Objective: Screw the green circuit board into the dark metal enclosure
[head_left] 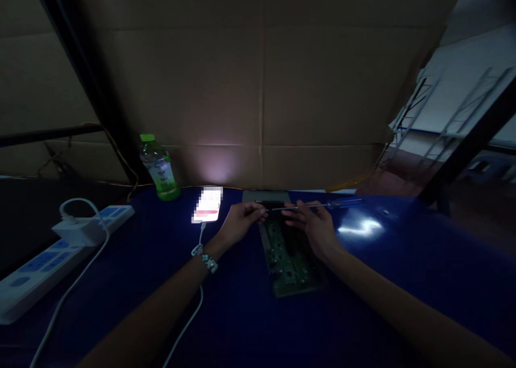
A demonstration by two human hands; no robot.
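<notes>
My left hand (pixel 244 217) is closed in a pinch at the near end of a small dark flat part (pixel 272 203), whose kind I cannot make out. My right hand (pixel 316 225) grips a screwdriver (pixel 347 203) with a blue see-through handle. Its thin metal shaft points left across the dark part, and its tip is close to my left fingertips. Below both hands a green circuit board (pixel 288 268) lies on the blue table; my right hand covers part of its upper right. Behind the hands, a grey flat piece (pixel 250 196) shows in part.
A lit phone (pixel 208 205) on a white cable (pixel 200 298) lies left of my hands. Further left are a green-capped bottle (pixel 160 169) and a power strip (pixel 44 263) with a plugged-in charger (pixel 78 228). A brown cardboard wall (pixel 258 88) closes off the back.
</notes>
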